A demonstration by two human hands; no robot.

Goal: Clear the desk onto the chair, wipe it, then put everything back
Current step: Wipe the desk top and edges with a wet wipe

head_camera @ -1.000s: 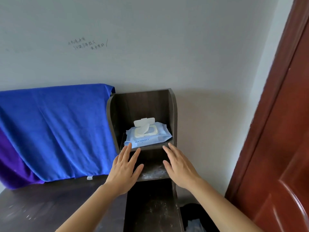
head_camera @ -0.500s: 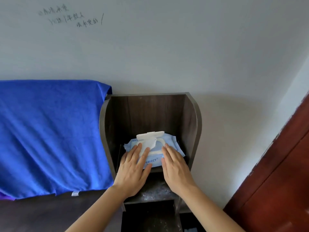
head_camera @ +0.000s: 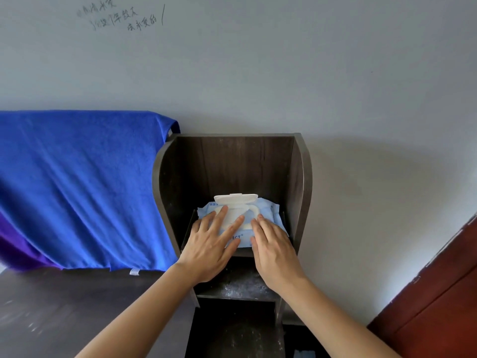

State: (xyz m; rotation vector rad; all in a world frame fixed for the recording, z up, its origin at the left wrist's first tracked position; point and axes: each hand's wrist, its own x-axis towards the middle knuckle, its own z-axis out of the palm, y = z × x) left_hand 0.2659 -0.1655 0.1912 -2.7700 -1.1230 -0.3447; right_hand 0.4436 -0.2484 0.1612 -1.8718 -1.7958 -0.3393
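Observation:
A light-blue pack of wet wipes (head_camera: 268, 211) with its white flip lid raised lies on the top shelf of a dark wooden shelf unit (head_camera: 300, 177) at the desk's right end. My left hand (head_camera: 210, 244) lies flat on the pack's left half, fingers straight and spread over the white lid frame. My right hand (head_camera: 273, 244) lies flat on the pack's right half, fingers straight and together. The dark desk top (head_camera: 64, 306) stretches to the left of the shelf unit.
A blue towel (head_camera: 82, 187) hangs against the wall behind the desk, with a purple cloth (head_camera: 15, 249) under its left end. A red-brown door (head_camera: 438, 306) stands at the lower right. A dusty lower shelf (head_camera: 240, 285) sits under my wrists.
Both hands moved forward from the shelf's front edge onto the wipes pack and now lie flat on it. The view has drawn closer to the shelf.

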